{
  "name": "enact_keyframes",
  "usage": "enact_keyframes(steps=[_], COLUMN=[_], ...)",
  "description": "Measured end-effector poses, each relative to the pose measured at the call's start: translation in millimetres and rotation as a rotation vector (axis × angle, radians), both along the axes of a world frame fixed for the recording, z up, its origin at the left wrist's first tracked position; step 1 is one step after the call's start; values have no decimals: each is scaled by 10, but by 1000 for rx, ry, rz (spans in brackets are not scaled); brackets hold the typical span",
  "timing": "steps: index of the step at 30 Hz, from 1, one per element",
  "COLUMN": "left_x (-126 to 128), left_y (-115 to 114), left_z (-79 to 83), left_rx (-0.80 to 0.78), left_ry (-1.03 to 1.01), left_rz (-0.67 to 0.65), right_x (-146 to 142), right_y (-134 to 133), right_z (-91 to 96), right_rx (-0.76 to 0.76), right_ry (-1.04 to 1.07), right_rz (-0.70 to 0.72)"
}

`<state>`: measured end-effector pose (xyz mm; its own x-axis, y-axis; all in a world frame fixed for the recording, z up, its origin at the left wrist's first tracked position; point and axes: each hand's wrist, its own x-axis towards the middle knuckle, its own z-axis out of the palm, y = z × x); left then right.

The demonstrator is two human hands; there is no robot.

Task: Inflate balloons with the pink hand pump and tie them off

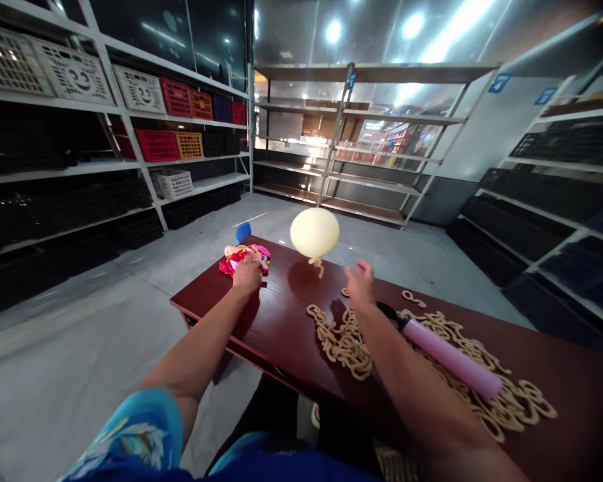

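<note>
- The right hand (360, 284) is open. Its fingers are spread and point away from the person. It holds nothing.
- A pale yellow balloon (314, 231) is just up and to the left of the right hand. It is round and full of air. Its knot hangs down toward the desk (281, 321).
- The balloon and the right hand are near each other, but there is a small gap between them.
- I cannot tell if the balloon sits on the desk or floats just over it. A dark patch shows on the desk under it.
- The left hand (248, 274) lies on top of a pile (241, 258) of bright soft things in red, pink and yellow. Only the back of this hand shows, so I cannot tell if it grips the pile or just rests on it.
- A blue balloon (242, 232) peeks out just past the pile, on the far side from the left hand.
- Tan loops (342, 341) lie in a long heap on the desk. They run under the right hand and off to its right.
- A pink pump (452, 359) lies on the loops, to the right of the right arm. Its black tip is close to the right wrist.
- Both hands are over the dark red desk. The balloon is between them, a bit farther out.
- Far to the left of the left hand are shelves (55, 174) with crates (157, 144) on them. The grey floor (80, 335) is below.
</note>
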<state>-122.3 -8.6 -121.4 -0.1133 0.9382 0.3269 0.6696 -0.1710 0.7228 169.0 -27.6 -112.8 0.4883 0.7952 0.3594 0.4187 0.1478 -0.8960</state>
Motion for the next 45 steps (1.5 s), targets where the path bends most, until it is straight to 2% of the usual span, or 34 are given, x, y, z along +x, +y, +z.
enact_keyframes(steps=[2, 5, 7, 10, 13, 15, 16, 17, 19, 20, 21, 23, 25, 26, 28, 30, 32, 34, 35, 37, 39, 42, 45], left_x=[74, 264, 410, 596, 715, 772, 798, 826, 892, 930, 970, 1049, 1102, 1111, 1093, 1046, 1001, 983, 986, 1006, 1032, 1058, 1057], left_y=[-98, -316, -490, -754, -986, -1109, -1157, -1193, -1228, -1226, -1214, -1167, -1108, -1079, -1032, -999, -974, -949, -935, -901, -867, -836, -840], left_z=[55, 124, 128, 69, 2, 2, 20, 49, 119, 152, 176, 195, 180, 166, 146, 148, 174, 208, 221, 231, 222, 201, 199], left_rx=[30, 42, 39, -5, -94, -242, -368, -517, -801, -890, -932, -892, -796, -751, -679, -624, -565, -511, -496, -477, -464, -453, -446], left_ry=[-1, -18, -61, -181, -416, -670, -816, -964, -1234, -1341, -1421, -1517, -1585, -1627, -1723, -1788, -1809, -1827, -1840, -1877, -1907, -1918, -1921], left_rz=[-31, -122, -194, -252, -182, -98, -87, -113, -244, -305, -345, -352, -295, -271, -288, -376, -433, -420, -409, -405, -397, -344, -305], right_x=[-205, -532, -703, -819, -790, -745, -729, -720, -719, -719, -708, -622, -395, -219, 240, 771, 1260, 1604, 1702, 1744, 1606, 1207, 807], right_y=[-138, -342, -443, -516, -533, -555, -578, -614, -720, -787, -859, -997, -1107, -1151, -1234, -1335, -1463, -1594, -1651, -1736, -1788, -1839, -1870], right_z=[20, 56, 49, 1, -15, 10, 31, 55, 107, 136, 166, 228, 280, 296, 294, 241, 149, 53, 16, -21, -10, 48, 81], right_rx=[11, 39, 47, 36, 65, 106, 124, 139, 163, 179, 199, 246, 263, 247, 139, -59, -346, -607, -668, -662, -532, -284, -163], right_ry=[31, -53, -111, -162, -236, -321, -364, -403, -495, -561, -639, -796, -884, -894, -897, -939, -1007, -1052, -1066, -1097, -1114, -1094, -1113], right_rz=[147, 476, 591, 636, 591, 546, 539, 549, 615, 664, 722, 818, 780, 692, 424, 140, -112, -194, -177, -149, -92, 89, 208])
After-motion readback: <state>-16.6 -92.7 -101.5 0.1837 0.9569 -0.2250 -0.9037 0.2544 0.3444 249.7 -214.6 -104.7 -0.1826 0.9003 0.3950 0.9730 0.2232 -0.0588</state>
